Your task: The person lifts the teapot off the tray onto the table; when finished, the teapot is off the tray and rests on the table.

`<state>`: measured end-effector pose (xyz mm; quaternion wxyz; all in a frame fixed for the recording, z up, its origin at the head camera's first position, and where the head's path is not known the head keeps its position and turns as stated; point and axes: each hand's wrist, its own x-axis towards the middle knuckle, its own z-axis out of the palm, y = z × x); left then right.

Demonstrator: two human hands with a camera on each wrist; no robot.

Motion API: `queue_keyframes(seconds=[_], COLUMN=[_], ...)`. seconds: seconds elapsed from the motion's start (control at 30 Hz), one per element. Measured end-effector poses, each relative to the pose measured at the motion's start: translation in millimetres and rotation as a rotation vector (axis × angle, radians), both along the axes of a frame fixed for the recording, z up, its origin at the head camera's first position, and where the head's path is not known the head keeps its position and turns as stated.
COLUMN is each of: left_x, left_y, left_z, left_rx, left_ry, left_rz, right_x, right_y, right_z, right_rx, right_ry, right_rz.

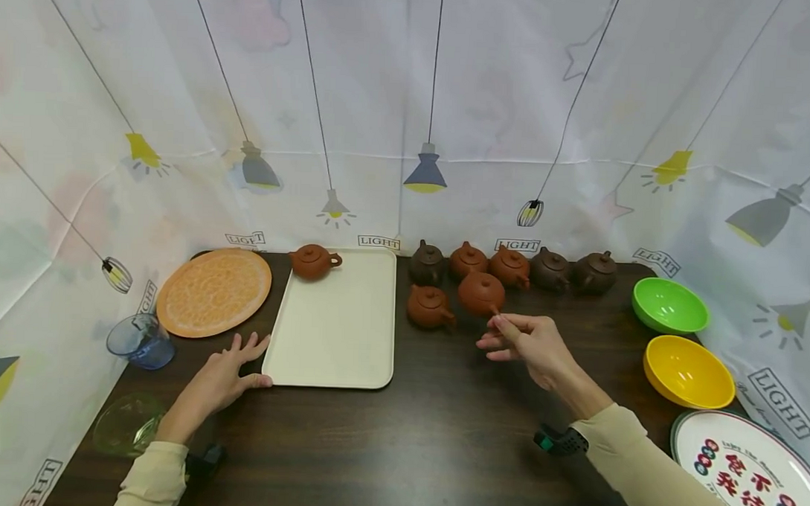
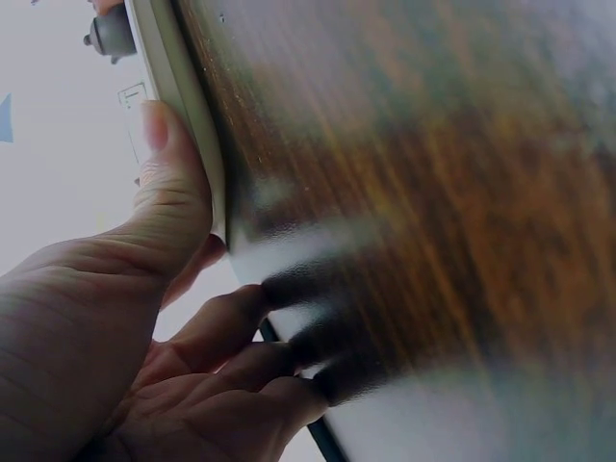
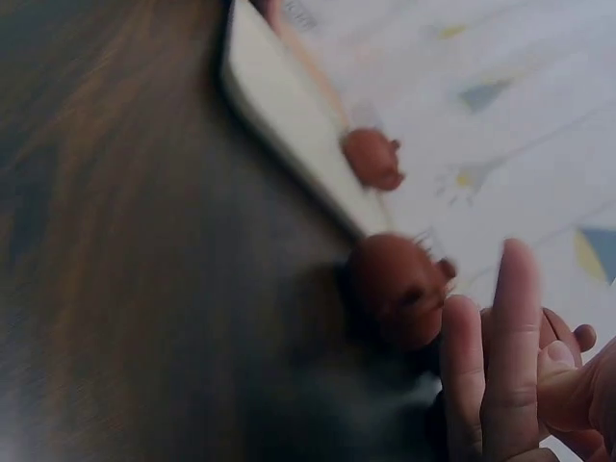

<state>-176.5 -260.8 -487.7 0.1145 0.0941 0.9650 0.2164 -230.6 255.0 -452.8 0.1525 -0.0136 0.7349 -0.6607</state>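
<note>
My right hand (image 1: pixel 532 350) pinches the handle of a reddish-brown teapot (image 1: pixel 482 292) between thumb and finger; in the right wrist view fingers partly hide this teapot (image 3: pixel 561 332). Just left of it, another reddish-brown teapot (image 1: pixel 428 307) sits on the table. My left hand (image 1: pixel 223 377) is spread at the lower left corner of a cream tray (image 1: pixel 335 325), its thumb touching the rim. In the left wrist view the thumb lies along the tray's edge (image 2: pixel 188 106). A reddish-brown teapot (image 1: pixel 313 262) stands at the tray's far left corner.
Behind the held teapot runs a row of dark teapots (image 1: pixel 550 270) and reddish-brown teapots (image 1: pixel 468 260). At left are a round orange mat (image 1: pixel 214 292), a blue glass (image 1: pixel 150 348) and a greenish glass dish (image 1: pixel 127 426). Right: green bowl (image 1: pixel 669 305), yellow bowl (image 1: pixel 689 371), printed plate (image 1: pixel 726 443).
</note>
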Motion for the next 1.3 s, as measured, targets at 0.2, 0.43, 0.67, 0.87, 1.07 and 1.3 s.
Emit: queue_keyframes(seconds=[0.2,0.43,0.67,0.87,1.07,1.3], left_x=[2.5,2.8,0.7,-0.1,0.7,-0.6], left_y=[-1,0,-2,0,-4,-2], left_z=[-2.5,-2.1,0.3,1.1,4.0,0.0], left_rx=[0.007,0.020,0.019,0.021,0.015,0.039], left_ry=[-0.013,-0.019,-0.002,0.001,-0.004,-0.008], left_rz=[0.007,0.020,0.007,0.000,0.013,0.009], right_x=[3.8,0.3,-1.7,-6.8,-29.2,-66.0], right_y=[7,9,7,-2,-36,-128], right_z=[-24.0,-33.3,-29.1,-2.0,30.6,32.4], right_rx=[-0.003,-0.046,0.030,0.206,-0.025,-0.245], right_ry=[-0.092,-0.157,-0.127,-0.032,0.052,-0.081], right_rz=[-0.007,-0.001,-0.009,-0.188,-0.195,-0.009])
